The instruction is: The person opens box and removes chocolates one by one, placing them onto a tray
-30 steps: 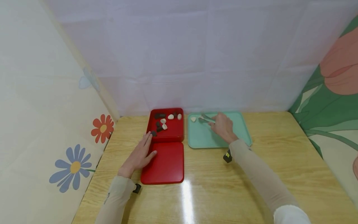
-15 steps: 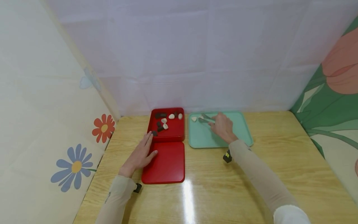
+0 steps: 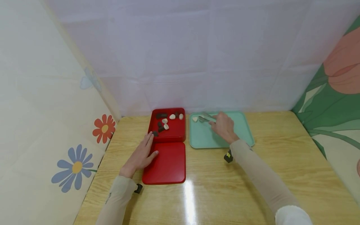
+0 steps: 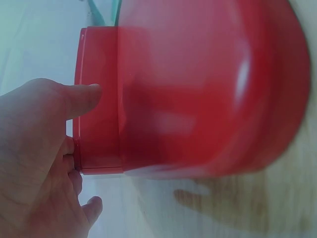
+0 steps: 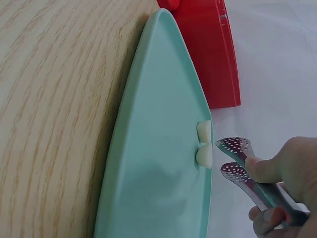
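My right hand [image 3: 223, 126] grips a pair of metal tongs [image 5: 272, 192] over the green tray [image 3: 202, 137], their perforated heads parted beside two white lumps [image 5: 204, 156] at the tray's far left corner; whether metal touches either, I can't tell. From my head view the tong tips mostly cover the second lump, and my fist hides the handle end, which my right wrist view also cuts off. My left hand [image 3: 140, 155] isn't closed round anything: its fingers reach out straight to the red box [image 3: 175, 134] left of the tray, the fingertips partly hidden behind its corner from my left wrist. Inside the box, dark pieces [image 3: 161, 128] run together, too small to count surely, among white ones. A red lid [image 3: 166, 165] lies left of the tray and nearer me. Everything sits on a wood-grain table [image 3: 213, 181]; pale cloth [image 3: 168, 47] hangs behind the tray, flower-printed sheets on either side.
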`<state>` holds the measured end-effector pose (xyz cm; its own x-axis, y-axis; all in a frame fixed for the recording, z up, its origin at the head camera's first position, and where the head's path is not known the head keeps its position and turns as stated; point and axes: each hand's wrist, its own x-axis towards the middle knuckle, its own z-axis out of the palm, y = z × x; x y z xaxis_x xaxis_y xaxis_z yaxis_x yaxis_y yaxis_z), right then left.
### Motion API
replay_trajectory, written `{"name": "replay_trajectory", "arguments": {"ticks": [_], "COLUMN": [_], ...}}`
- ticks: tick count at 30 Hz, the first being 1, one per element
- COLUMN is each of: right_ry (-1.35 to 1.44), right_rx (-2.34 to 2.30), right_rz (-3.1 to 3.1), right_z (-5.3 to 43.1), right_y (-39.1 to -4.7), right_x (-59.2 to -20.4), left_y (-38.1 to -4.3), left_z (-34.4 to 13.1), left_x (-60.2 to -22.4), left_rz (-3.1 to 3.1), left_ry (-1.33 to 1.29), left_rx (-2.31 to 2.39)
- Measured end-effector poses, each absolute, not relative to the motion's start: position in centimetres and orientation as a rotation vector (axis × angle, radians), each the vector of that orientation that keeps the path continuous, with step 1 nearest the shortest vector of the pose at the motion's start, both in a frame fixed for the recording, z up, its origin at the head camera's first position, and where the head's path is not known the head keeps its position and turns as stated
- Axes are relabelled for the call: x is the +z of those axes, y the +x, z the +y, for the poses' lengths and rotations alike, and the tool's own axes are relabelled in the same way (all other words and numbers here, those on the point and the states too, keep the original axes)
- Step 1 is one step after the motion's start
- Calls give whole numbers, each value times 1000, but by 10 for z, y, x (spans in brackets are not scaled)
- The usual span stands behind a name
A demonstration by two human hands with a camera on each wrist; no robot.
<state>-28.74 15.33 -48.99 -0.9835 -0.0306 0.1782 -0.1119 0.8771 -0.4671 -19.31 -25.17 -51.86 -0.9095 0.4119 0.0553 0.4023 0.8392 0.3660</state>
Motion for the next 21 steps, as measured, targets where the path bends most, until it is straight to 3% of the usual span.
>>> {"name": "replay_trajectory", "arguments": {"ticks": [21], "right_ry": [171], "right_rx": [765], "right_rz": [-2846], "right_z": [123], "right_y": [-281], "right_x": [-470], "left_y": [-193], "left_z": [-253], "left_x": [-519], "left_rz": [2982], "left_ry": [688], "left_rx": [605]}}
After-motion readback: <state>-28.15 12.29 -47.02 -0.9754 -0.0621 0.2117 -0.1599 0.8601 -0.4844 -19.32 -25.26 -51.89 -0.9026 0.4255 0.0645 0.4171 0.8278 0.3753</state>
